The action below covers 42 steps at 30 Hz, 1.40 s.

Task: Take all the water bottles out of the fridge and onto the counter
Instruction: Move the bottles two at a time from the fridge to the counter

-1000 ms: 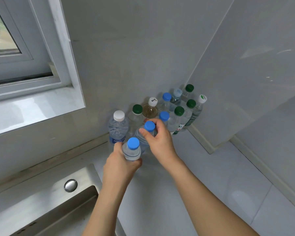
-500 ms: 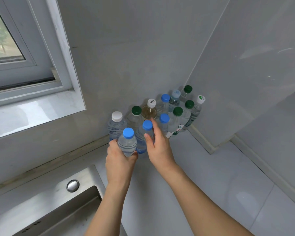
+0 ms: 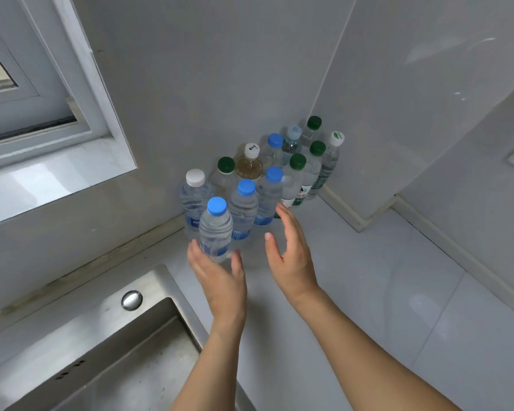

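Head view: the counter [image 3: 368, 307] is a smooth, glossy pale slab, and its back corner, where the two grey tiled walls [image 3: 220, 84] meet, is packed with clear plastic water bottles standing upright, all ribbed and see-through. Caps are a mix: dark green ones toward the corner, some blue, a couple white.

The nearest blue-cap bottle [image 3: 215, 229] stands at the front of the bunch, toward the counter's sink-side edge. The person's left hand [image 3: 218, 274] sits right at its base with fingers straight and spread, the palm cupped loosely around the lower part without any real squeeze; whether skin actually touches plastic is hard to call. Just behind it stand a second blue-cap bottle [image 3: 244, 212] and a white-cap bottle [image 3: 194, 200] with a blue label, both tight against their neighbours. One round-shouldered bottle [image 3: 249, 166] further back holds yellowish liquid.

The right hand [image 3: 290, 256] floats over the counter just in front of the cluster, fingers straight and relaxed, holding nothing, its fingertips near a third blue-cap bottle [image 3: 269, 197].

Bottom left there's a brushed stainless sink [image 3: 125, 351] with a round shiny button on its rim, set into the counter's left edge. A white-framed window [image 3: 57, 99] sits above a glossy sill.
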### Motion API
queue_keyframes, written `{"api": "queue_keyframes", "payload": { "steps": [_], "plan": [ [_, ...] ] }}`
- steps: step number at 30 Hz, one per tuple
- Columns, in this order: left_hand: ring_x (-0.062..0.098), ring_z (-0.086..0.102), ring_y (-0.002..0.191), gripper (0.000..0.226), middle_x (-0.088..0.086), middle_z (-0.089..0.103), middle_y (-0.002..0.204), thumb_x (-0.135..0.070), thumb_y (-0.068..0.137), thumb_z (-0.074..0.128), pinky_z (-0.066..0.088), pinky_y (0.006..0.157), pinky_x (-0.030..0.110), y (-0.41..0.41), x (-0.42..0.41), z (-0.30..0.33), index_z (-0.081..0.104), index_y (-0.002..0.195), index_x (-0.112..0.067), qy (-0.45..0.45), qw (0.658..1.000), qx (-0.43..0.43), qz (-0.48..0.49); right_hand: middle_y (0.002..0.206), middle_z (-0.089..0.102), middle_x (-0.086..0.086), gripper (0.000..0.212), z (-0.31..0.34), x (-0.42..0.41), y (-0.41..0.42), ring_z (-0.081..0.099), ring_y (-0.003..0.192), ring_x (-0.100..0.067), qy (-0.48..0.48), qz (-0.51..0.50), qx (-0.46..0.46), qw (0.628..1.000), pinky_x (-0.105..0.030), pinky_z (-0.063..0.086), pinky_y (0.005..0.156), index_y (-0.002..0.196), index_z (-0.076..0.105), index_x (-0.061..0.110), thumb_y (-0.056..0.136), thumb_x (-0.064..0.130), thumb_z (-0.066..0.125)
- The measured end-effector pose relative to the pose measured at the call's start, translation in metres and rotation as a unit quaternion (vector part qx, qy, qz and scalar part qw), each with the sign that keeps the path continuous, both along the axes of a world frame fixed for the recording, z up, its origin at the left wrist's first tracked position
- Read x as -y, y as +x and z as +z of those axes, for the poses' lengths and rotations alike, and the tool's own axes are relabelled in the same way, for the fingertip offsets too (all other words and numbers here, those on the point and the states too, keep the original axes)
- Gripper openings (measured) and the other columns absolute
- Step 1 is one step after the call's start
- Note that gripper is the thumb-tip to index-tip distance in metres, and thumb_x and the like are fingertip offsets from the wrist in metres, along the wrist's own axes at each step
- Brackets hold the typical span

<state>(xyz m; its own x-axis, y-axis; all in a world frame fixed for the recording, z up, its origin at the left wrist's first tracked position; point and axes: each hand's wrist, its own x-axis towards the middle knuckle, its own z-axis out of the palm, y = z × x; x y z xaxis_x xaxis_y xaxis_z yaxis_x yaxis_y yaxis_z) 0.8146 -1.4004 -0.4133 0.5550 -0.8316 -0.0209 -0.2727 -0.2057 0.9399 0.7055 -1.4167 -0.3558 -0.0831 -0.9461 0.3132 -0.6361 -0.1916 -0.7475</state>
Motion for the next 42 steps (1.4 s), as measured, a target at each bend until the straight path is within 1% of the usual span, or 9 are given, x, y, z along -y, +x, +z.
{"api": "queue_keyframes", "payload": {
  "steps": [5, 9, 17, 22, 27, 31, 35, 38, 42],
  "plan": [
    [0.025, 0.017, 0.147, 0.073, 0.012, 0.019, 0.158, -0.026, 0.092, 0.062, 0.024, 0.118, 0.046, -0.027, -0.019, -0.022, 0.021, 0.150, -0.008, -0.023, 0.999, 0.036, -0.030, 0.146, 0.034, 0.010, 0.052, -0.022, -0.027, -0.029, 0.031, 0.136, -0.001, 0.030, -0.059, -0.022, 0.998, -0.013, 0.023, 0.111, 0.144, 0.038, 0.011, 0.094, 0.020, 0.050],
    [0.028, 0.019, 0.145, 0.066, 0.013, 0.022, 0.156, -0.029, 0.094, 0.057, 0.027, 0.116, 0.050, -0.047, -0.027, -0.026, 0.025, 0.148, -0.008, -0.028, 0.994, 0.075, -0.074, 0.146, 0.033, 0.012, 0.053, -0.023, -0.050, -0.061, 0.030, 0.138, -0.004, 0.056, -0.108, -0.025, 0.992, -0.015, 0.023, 0.112, 0.144, 0.037, 0.011, 0.093, 0.020, 0.049],
    [0.030, 0.022, 0.145, 0.058, 0.014, 0.026, 0.154, -0.026, 0.097, 0.053, 0.031, 0.113, 0.053, -0.128, -0.070, 0.011, 0.030, 0.146, -0.006, -0.125, 0.950, 0.128, -0.254, 0.153, 0.031, 0.009, 0.051, 0.011, -0.136, -0.148, 0.018, 0.138, 0.009, 0.067, -0.213, -0.043, 0.974, -0.001, 0.012, 0.107, 0.146, 0.033, 0.018, 0.098, 0.022, 0.048],
    [0.034, 0.025, 0.144, 0.055, 0.015, 0.030, 0.151, -0.025, 0.098, 0.050, 0.032, 0.111, 0.057, -0.201, -0.124, 0.047, 0.031, 0.144, -0.004, -0.222, 0.879, 0.177, -0.384, 0.154, 0.028, 0.010, 0.052, 0.044, -0.229, -0.218, 0.015, 0.138, 0.008, 0.048, -0.304, -0.054, 0.950, 0.002, 0.007, 0.103, 0.147, 0.031, 0.019, 0.099, 0.021, 0.047],
    [0.033, 0.021, 0.146, 0.055, 0.016, 0.032, 0.153, -0.031, 0.100, 0.041, 0.023, 0.116, 0.054, -0.292, -0.213, 0.099, 0.031, 0.145, -0.003, -0.283, 0.797, 0.198, -0.496, 0.154, 0.029, 0.006, 0.051, 0.091, -0.356, -0.283, 0.022, 0.142, -0.003, 0.004, -0.419, -0.031, 0.908, -0.011, 0.014, 0.110, 0.146, 0.033, 0.016, 0.097, 0.017, 0.049],
    [0.029, 0.016, 0.147, 0.056, 0.014, 0.029, 0.155, -0.035, 0.100, 0.036, 0.018, 0.119, 0.051, -0.359, -0.315, 0.139, 0.029, 0.147, -0.005, -0.336, 0.724, 0.188, -0.572, 0.154, 0.030, 0.004, 0.051, 0.123, -0.484, -0.318, 0.025, 0.140, -0.004, -0.027, -0.505, -0.027, 0.862, -0.023, 0.026, 0.114, 0.145, 0.034, 0.017, 0.097, 0.016, 0.051],
    [0.031, 0.018, 0.147, 0.053, 0.014, 0.031, 0.153, -0.027, 0.100, 0.045, 0.020, 0.118, 0.051, -0.408, -0.417, 0.173, 0.032, 0.146, -0.004, -0.402, 0.655, 0.158, -0.620, 0.154, 0.030, 0.005, 0.052, 0.142, -0.600, -0.336, 0.022, 0.136, 0.004, -0.045, -0.576, -0.047, 0.815, -0.014, 0.021, 0.108, 0.146, 0.033, 0.020, 0.097, 0.020, 0.051],
    [0.031, 0.020, 0.146, 0.053, 0.014, 0.032, 0.153, -0.029, 0.099, 0.046, 0.022, 0.118, 0.051, -0.440, -0.509, 0.202, 0.033, 0.145, -0.005, -0.450, 0.589, 0.141, -0.656, 0.154, 0.030, 0.003, 0.052, 0.157, -0.696, -0.345, 0.024, 0.142, -0.006, -0.060, -0.640, -0.060, 0.764, -0.025, 0.025, 0.115, 0.146, 0.032, 0.018, 0.097, 0.020, 0.051],
    [0.031, 0.022, 0.145, 0.052, 0.015, 0.034, 0.151, -0.026, 0.099, 0.048, 0.023, 0.117, 0.052, -0.472, -0.600, 0.229, 0.035, 0.144, -0.005, -0.495, 0.524, 0.110, -0.685, 0.153, 0.030, 0.003, 0.051, 0.177, -0.788, -0.349, 0.024, 0.142, -0.006, -0.074, -0.691, -0.076, 0.715, -0.008, 0.017, 0.108, 0.146, 0.032, 0.016, 0.098, 0.019, 0.048]
  ]
}}
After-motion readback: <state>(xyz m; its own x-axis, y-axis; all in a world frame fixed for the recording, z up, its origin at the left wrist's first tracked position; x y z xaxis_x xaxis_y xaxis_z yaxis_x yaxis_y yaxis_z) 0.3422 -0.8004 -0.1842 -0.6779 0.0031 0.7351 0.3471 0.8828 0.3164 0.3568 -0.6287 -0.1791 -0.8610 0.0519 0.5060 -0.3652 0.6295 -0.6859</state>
